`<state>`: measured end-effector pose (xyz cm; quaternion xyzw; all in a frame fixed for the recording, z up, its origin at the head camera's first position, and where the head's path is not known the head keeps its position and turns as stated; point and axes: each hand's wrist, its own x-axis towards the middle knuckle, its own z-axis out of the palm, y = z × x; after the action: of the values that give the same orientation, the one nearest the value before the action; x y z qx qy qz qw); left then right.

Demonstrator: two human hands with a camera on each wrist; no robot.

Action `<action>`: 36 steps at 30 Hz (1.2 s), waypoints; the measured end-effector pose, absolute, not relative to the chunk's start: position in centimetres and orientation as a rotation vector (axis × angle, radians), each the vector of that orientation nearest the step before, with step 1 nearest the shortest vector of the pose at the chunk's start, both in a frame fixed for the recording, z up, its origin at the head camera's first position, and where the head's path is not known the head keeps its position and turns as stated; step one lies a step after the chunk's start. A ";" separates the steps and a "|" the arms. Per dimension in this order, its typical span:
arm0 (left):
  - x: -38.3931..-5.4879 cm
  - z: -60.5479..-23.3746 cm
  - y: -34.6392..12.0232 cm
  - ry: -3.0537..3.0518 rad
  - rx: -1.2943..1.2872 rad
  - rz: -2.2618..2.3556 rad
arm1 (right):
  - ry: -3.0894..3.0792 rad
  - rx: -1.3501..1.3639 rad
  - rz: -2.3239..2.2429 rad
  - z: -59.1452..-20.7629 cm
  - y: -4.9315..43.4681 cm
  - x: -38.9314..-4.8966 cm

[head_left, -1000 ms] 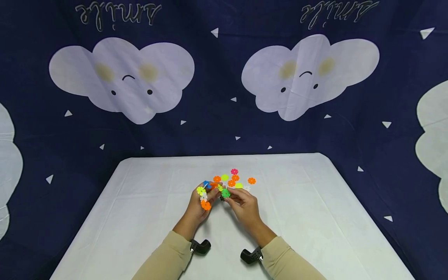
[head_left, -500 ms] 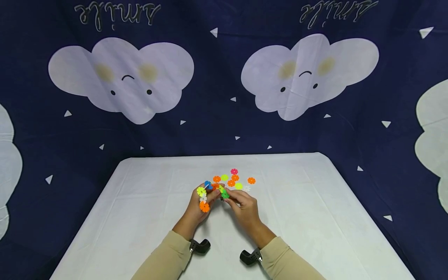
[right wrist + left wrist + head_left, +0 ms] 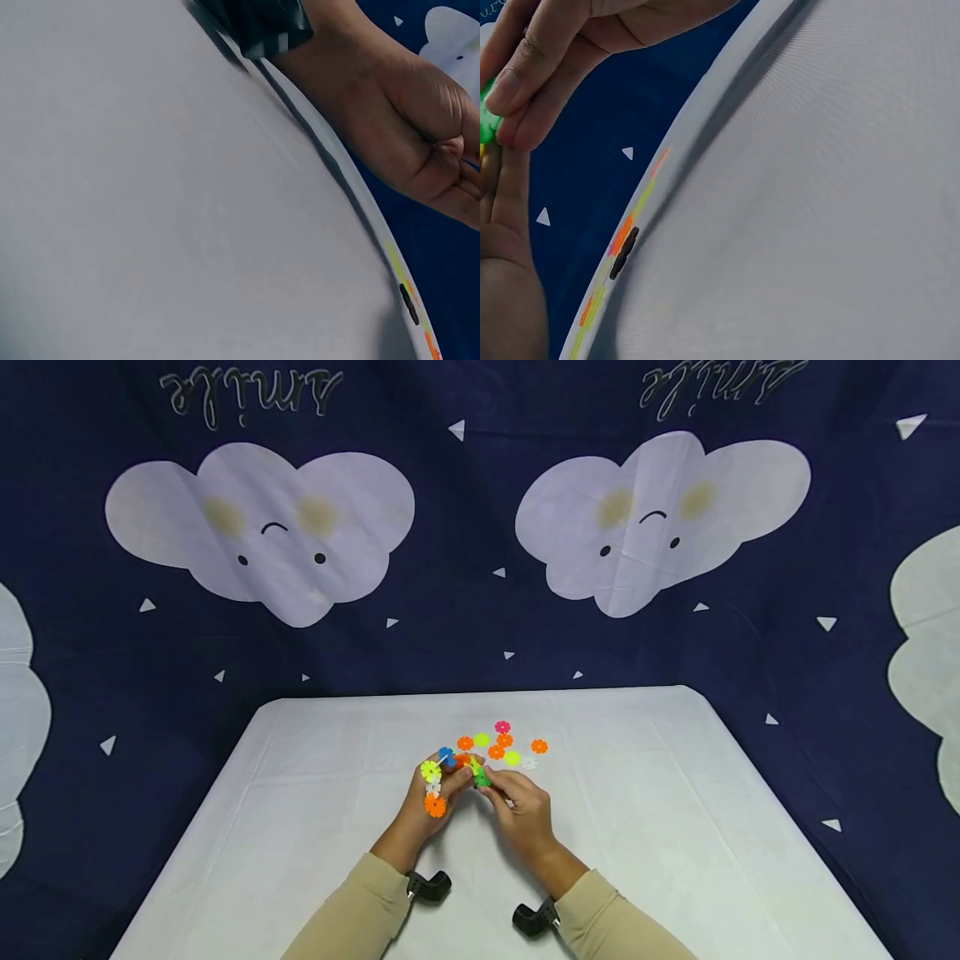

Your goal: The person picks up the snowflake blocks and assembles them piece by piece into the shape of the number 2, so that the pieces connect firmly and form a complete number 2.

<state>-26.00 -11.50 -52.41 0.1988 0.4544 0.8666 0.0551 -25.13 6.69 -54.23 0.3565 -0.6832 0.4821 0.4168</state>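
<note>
My left hand (image 3: pixel 424 802) holds a linked chain of flower-shaped plastic discs in the head view. An orange disc (image 3: pixel 435 806) hangs lowest, below a white disc (image 3: pixel 433 787) and a yellow disc (image 3: pixel 431 771). Beyond them are a blue disc (image 3: pixel 447 757), another orange one and a yellow-green one near the fingertips. My right hand (image 3: pixel 525 810) pinches a green disc (image 3: pixel 482 777) against the chain's near end. Whether their slots are joined cannot be told. The left wrist view shows the green disc (image 3: pixel 487 116) between fingertips.
Several loose discs lie on the white table (image 3: pixel 637 827) beyond the hands, among them a pink disc (image 3: pixel 502 727), an orange disc (image 3: pixel 539 747) and a white disc (image 3: pixel 528 763). A black disc (image 3: pixel 624 253) shows in the left wrist view. A dark cloud-print cloth (image 3: pixel 465 527) hangs behind.
The green disc has tilted and moved slightly left and down, closer against the yellow-green disc. The chain's hanging orange end has swung a little down and left. Loose discs have stayed put.
</note>
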 end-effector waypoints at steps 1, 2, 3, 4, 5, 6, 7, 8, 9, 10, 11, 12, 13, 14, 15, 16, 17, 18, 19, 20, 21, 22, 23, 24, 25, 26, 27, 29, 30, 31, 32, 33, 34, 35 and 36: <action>-26.0 -52.4 -11.5 1.370 0.614 2.628 | -1.713 0.893 1.212 -54.2 6.7 -25.1; -26.0 -52.4 -11.4 1.363 0.616 2.626 | -1.711 0.892 1.214 -54.2 6.7 -25.0; -25.9 -52.2 -11.4 1.361 0.606 2.620 | -1.710 0.892 1.219 -54.2 6.7 -25.0; -25.8 -52.2 -11.4 1.367 0.606 2.615 | -1.711 0.892 1.225 -54.1 6.7 -25.0; -25.8 -52.2 -11.3 1.369 0.594 2.612 | -1.714 0.892 1.231 -54.1 6.7 -25.0; -25.8 -52.2 -11.3 1.374 0.575 2.611 | -1.720 0.892 1.239 -54.1 6.7 -25.0; -25.8 -52.3 -11.3 1.373 0.558 2.616 | -1.725 0.896 1.251 -54.1 6.7 -25.0; -25.8 -52.3 -11.4 1.381 0.541 2.622 | -1.733 0.902 1.266 -54.2 6.6 -25.0; -25.8 -52.3 -11.3 1.381 0.513 2.637 | -1.740 0.909 1.289 -54.2 6.6 -25.1; -25.8 -52.3 -11.4 1.381 0.464 2.656 | -1.746 0.915 1.311 -54.4 6.6 -25.2; -25.7 -52.3 -11.4 1.391 0.422 2.678 | -1.758 0.916 1.326 -54.4 6.6 -25.3; -25.7 -52.3 -11.4 1.400 0.387 2.703 | -1.782 0.908 1.336 -54.5 6.7 -25.4; -25.7 -52.2 -11.3 1.405 0.349 2.729 | -1.823 0.886 1.341 -54.6 6.7 -25.4; -25.7 -52.1 -11.3 1.419 0.305 2.747 | -1.878 0.854 1.335 -54.8 6.8 -25.5; -25.7 -52.0 -11.3 1.422 0.267 2.767 | -1.951 0.812 1.320 -54.9 6.9 -25.5; -25.7 -52.0 -11.3 1.426 0.233 2.781 | -2.039 0.772 1.289 -55.0 6.9 -25.5; -25.7 -52.0 -11.3 1.435 0.218 2.789 | -2.138 0.738 1.246 -55.2 7.0 -25.5; -25.7 -52.0 -11.3 1.430 0.199 2.798 | -2.241 0.711 1.193 -55.4 7.0 -25.5; -25.8 -52.0 -11.3 1.427 0.190 2.802 | -2.332 0.702 1.128 -55.5 7.0 -25.5; -25.8 -52.1 -11.4 1.429 0.194 2.805 | -2.403 0.713 1.063 -55.6 7.0 -25.6; -25.8 -52.2 -11.4 1.427 0.206 2.807 | -2.458 0.737 0.998 -55.7 7.0 -25.6; -25.9 -52.2 -11.4 1.436 0.220 2.804 | -2.486 0.775 0.932 -55.8 6.9 -25.7; -25.9 -52.3 -11.4 1.440 0.240 2.805 | -2.495 0.813 0.877 -55.9 6.9 -25.8; -26.0 -52.4 -11.4 1.442 0.259 2.807 | -2.488 0.850 0.833 -55.9 6.9 -25.9; -26.0 -52.5 -11.3 1.443 0.277 2.810 | -2.471 0.878 0.806 -56.0 6.9 -26.0; -26.1 -52.6 -11.3 1.440 0.277 2.816 | -2.453 0.896 0.797 -56.0 6.9 -26.1; -26.2 -52.6 -11.3 1.427 0.268 2.825 | -2.433 0.910 0.793 -56.0 6.9 -26.2; -26.2 -52.6 -11.2 1.405 0.239 2.841 | -2.403 0.922 0.819 -56.0 7.0 -26.3; -26.2 -52.7 -11.2 1.394 0.225 2.847 | -2.395 0.924 0.838 -55.9 7.0 -26.3; -26.2 -52.6 -11.2 1.384 0.214 2.851 | -2.391 0.923 0.856 -55.9 7.1 -26.3; -26.2 -52.6 -11.2 1.376 0.201 2.855 | -2.389 0.922 0.869 -55.9 7.2 -26.3; -26.1 -52.6 -11.2 1.376 0.197 2.854 | -2.387 0.920 0.882 -55.9 7.2 -26.3; -26.1 -52.5 -11.2 1.379 0.194 2.851 | -2.381 0.916 0.905 -55.8 7.3 -26.3; -26.1 -52.5 -11.1 1.377 0.193 2.850 | -2.373 0.907 0.931 -55.8 7.3 -26.3; -26.1 -52.5 -11.1 1.376 0.191 2.849 | -2.359 0.895 0.965 -55.8 7.4 -26.2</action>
<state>-26.07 -11.12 -52.52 0.0601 0.4340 0.8988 -0.0138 -26.23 7.36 -55.83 0.3234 -0.8522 0.3486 0.2183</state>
